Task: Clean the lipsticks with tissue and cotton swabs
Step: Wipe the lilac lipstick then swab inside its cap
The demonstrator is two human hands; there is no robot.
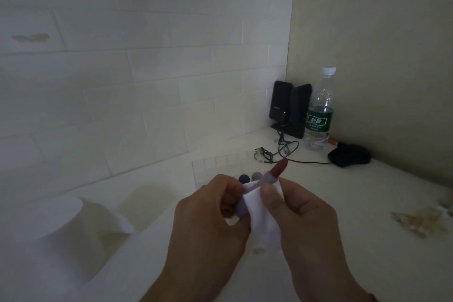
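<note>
You're mid-wipe on one lipstick (269, 179); it sits raised over the tabletop (367, 193), roughly centre of view, tilted up and to the right w/ the red bullet (280, 166) wound out and bare at the top; your left hand (208, 208) has its grip curled shut round the pale lower tube, fingers bent in, holding it from the left; your right hand (301, 213) pinches the white tissue (259, 208) against the tube, thumb on the near face, fingers behind, so both grips are closed and loaded, none open. Tissue wraps the casing below the collar and hangs down between your wrists; the bullet itself is not touched by it as far as I can see. Judged step: cleaning the casing/collar, w/ the tissue, swab work not yet begun; no cotton swabs visible in frame. Next move prob. calls for turning the tube in the left grip while the right keeps light pressure, staying below the bullet so you don't smear or snap it; then a fresh bit of tissue. Two dark round caps (250, 176) show just behind your fingers, maybe more lipsticks, can't tell; tissue roll (61, 225) lies at left on the tabletop, near enough for a refill; water bottle (320, 110), speakers (289, 108) and a dark mouse (349, 155) sit in the far corner, well apart.
</note>
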